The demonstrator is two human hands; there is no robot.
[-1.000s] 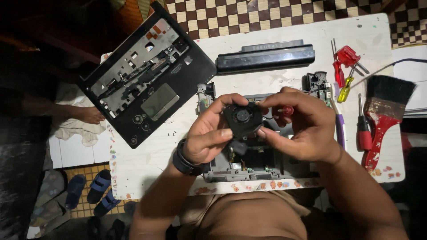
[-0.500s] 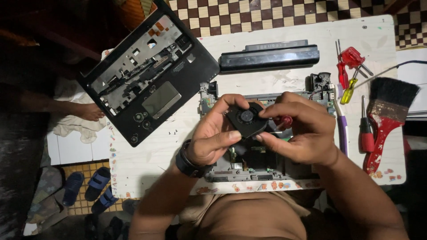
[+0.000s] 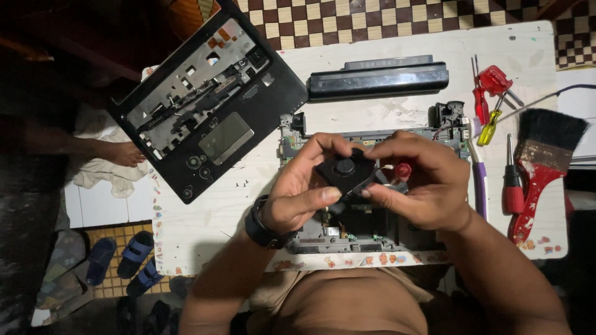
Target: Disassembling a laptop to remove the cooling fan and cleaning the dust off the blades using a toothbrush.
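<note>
My left hand [image 3: 304,192] and my right hand [image 3: 419,183] together hold a small black cooling fan [image 3: 345,172] above an opened laptop base [image 3: 360,232] with its circuit board exposed. Left fingers grip the fan's left and lower edge; right fingers pinch its right side. A red-tipped tool [image 3: 402,170] pokes out between my right fingers. A black watch sits on my left wrist.
A removed black laptop top cover [image 3: 208,111] lies at the upper left of the white table [image 3: 205,223]. A long black battery [image 3: 379,77] lies at the back. Red and yellow screwdrivers [image 3: 490,102], a red-handled brush [image 3: 543,167] and a purple pen [image 3: 479,186] lie at right. Another person's foot [image 3: 118,152] is at left.
Both hands have turned the fan a little between the fingers, staying over the laptop base. Otherwise the view only shifted slightly.
</note>
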